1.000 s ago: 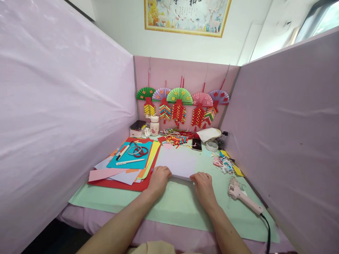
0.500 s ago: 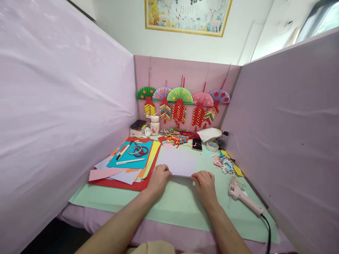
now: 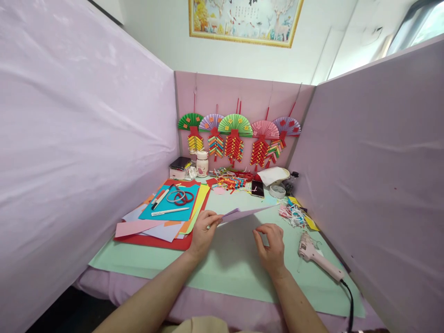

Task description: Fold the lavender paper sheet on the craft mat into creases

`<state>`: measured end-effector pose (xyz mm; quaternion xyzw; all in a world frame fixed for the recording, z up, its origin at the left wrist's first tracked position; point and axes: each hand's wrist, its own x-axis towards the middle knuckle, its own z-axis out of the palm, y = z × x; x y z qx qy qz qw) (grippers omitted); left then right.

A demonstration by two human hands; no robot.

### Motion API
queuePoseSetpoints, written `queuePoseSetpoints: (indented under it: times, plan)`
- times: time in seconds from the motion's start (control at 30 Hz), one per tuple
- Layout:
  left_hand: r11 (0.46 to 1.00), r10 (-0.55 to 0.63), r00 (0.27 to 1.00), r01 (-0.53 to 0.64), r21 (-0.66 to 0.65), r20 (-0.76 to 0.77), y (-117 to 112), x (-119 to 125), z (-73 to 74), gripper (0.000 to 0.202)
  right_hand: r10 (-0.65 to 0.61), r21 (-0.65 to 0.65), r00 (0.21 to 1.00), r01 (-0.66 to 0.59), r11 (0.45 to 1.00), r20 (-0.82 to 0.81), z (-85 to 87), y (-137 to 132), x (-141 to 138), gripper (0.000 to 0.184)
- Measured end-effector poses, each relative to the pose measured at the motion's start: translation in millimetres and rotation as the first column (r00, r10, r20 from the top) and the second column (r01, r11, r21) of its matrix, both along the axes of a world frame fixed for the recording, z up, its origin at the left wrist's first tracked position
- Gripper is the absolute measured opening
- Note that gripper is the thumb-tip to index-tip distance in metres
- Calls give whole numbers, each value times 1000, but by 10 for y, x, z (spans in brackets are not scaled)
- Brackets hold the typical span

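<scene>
My left hand pinches the near left corner of a lilac paper sheet and holds it lifted off the green mat, so the sheet shows almost edge-on with a fold at its left end. My right hand hovers just below the sheet's near edge with fingers curled and apart, holding nothing. The sheet casts a shadow on the mat between my hands.
A stack of coloured paper with pens and rings of tape lies to the left. A pink glue gun with a cord lies to the right. Paper scraps, a phone, a tape roll and hanging paper fans stand behind.
The sheet lay flat under both hands before. My left hand has now lifted its near edge off the mat, and my right hand has let go and drawn back a little.
</scene>
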<state>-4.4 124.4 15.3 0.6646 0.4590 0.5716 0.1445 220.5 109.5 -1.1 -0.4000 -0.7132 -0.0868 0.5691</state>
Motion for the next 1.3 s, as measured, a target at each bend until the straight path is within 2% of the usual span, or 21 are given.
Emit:
queuePoseSetpoints:
  times: [0.1,0.23,0.4,0.53,0.67,0.83,1.17,1.3]
  plan:
    - [996,-53,991,60,-58,121,11,12,3,16,94,-50,996,-95,994,-6,7,-11,-23,8]
    - [979,-66,973,106,-176,219,30,36,-23,18,167,-72,986,-168,983,-21,6,-14,-41,6]
    - [886,-85,918,248,-392,388,21,145,-93,25,140,-69,987,-134,989,84,4,-35,-82,3]
    - [819,-66,857,339,-463,511,-32,269,-123,27,110,-99,951,-84,992,288,19,-83,-168,17]
    - [768,-70,832,397,-503,550,-71,337,-127,22,139,-204,917,-65,977,373,6,-103,-243,26]
    - [698,-63,794,468,-542,605,-72,337,-123,22,170,-307,896,-41,951,409,-32,-80,-255,14]
    - [621,-82,753,552,-557,653,-41,300,-149,29,197,-342,875,-39,939,443,-46,-56,-250,6]
    - [598,-109,793,534,-598,600,-20,273,-179,32,219,-363,878,-56,930,425,-44,-50,-238,8]
